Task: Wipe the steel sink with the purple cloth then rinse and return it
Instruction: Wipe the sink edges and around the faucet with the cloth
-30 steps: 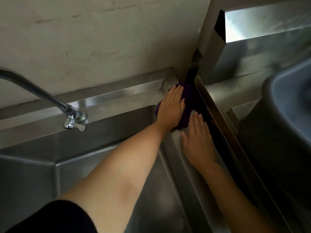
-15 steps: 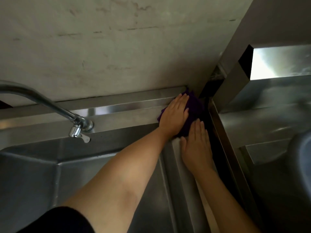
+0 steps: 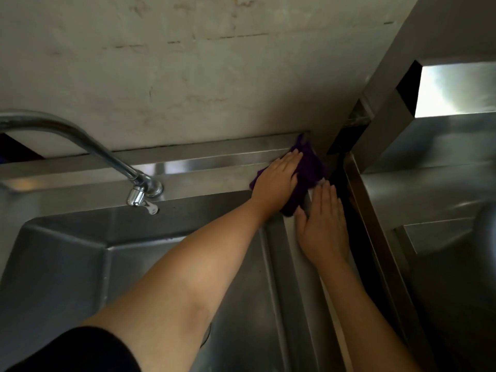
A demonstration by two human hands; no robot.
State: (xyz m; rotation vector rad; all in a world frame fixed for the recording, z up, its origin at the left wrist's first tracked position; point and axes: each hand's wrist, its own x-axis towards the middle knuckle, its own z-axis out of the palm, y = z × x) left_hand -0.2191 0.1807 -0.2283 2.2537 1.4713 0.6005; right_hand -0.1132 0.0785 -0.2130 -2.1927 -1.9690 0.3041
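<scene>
Stained wall [image 3: 188, 63] behind steel sink [image 3: 209, 181]. Left hand [image 3: 276, 181], fingers straight, presses purple cloth [image 3: 311, 165] into corner; right hand [image 3: 324, 226] flat on rim, empty. Risk (my guess): cloth pushed into dark gap [image 3: 341, 181].

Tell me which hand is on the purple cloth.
The left hand, pressed flat on the purple cloth; the right hand lies on the bare sink rim beside it.

On the back right corner of the steel sink's [image 3: 201, 183] rim: purple cloth [image 3: 310, 167], under the left hand [image 3: 276, 183]. Just before it, on the right rim: right hand [image 3: 323, 226]. Left along the back rim: curved steel tap [image 3: 107, 154]. Right of the sink: steel counter [image 3: 429, 189].
</scene>
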